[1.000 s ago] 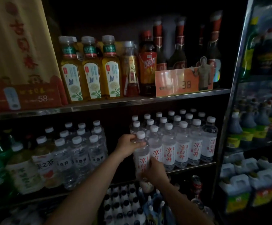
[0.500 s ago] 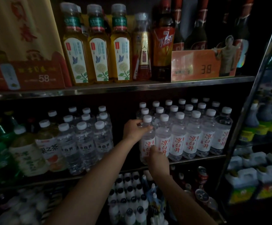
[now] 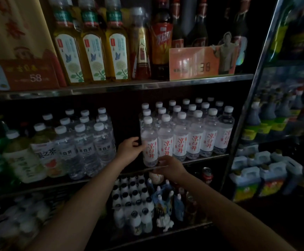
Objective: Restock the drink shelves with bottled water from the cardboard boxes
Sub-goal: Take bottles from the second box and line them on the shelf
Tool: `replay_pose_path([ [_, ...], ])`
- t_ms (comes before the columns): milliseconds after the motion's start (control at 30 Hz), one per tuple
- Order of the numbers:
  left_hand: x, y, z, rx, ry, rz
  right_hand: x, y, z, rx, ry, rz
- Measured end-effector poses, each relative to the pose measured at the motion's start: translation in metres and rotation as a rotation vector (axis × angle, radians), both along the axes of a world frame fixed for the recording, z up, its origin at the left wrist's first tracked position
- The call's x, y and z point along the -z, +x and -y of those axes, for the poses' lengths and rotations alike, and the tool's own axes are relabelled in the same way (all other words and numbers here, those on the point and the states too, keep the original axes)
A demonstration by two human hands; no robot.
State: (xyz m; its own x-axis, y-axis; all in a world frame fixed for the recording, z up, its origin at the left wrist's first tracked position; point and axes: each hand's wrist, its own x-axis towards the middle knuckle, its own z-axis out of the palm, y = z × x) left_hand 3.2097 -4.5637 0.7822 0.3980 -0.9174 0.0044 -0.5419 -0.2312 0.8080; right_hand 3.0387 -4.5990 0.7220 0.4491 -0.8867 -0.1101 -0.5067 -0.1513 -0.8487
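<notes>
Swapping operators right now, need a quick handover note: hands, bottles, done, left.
Left hand: fingers wrapped on the side of the front-left water bottle.
Right hand: at that bottle's base, by the shelf edge.
Bottle stands upright on the middle shelf, leftmost in the front row of red-lettered water bottles.
Done: this bottle is in its slot, label forward.
Left: let go, and judging by the dark gap beside the row, more bottles may fit. No cardboard boxes in view.

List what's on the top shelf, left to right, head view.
Red box marked 58 → three yellow tea bottles → slim amber bottle → dark bottle with red label → orange card marked 38.
</notes>
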Motion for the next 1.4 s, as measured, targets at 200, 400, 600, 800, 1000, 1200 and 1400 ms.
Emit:
replay_pose_path([
  [200, 0.037, -0.032, -0.055, 0.074, 0.111, 0.09, -0.022, -0.053, -0.042, -0.026, -0.168, -0.179],
  [400, 0.048, -0.072, -0.113, 0.205, 0.139, 0.049, -0.019, -0.098, -0.098, 0.073, -0.186, -0.267],
  [600, 0.067, -0.102, -0.176, 0.338, 0.217, 0.119, -0.004, -0.141, -0.182, 0.236, -0.184, -0.258],
  [800, 0.088, -0.137, -0.26, 0.446, 0.214, 0.124, 0.023, -0.183, -0.279, 0.305, -0.154, -0.284],
  [1000, 0.113, -0.199, -0.319, 0.585, 0.273, 0.052, 0.053, -0.241, -0.371, 0.404, -0.003, -0.276],
  [1200, 0.153, -0.297, -0.361, 0.768, 0.215, 0.036, 0.098, -0.324, -0.441, 0.567, 0.071, -0.285],
  [1400, 0.254, -0.392, -0.396, 0.92, 0.288, 0.059, 0.184, -0.416, -0.512, 0.737, 0.178, -0.261],
])
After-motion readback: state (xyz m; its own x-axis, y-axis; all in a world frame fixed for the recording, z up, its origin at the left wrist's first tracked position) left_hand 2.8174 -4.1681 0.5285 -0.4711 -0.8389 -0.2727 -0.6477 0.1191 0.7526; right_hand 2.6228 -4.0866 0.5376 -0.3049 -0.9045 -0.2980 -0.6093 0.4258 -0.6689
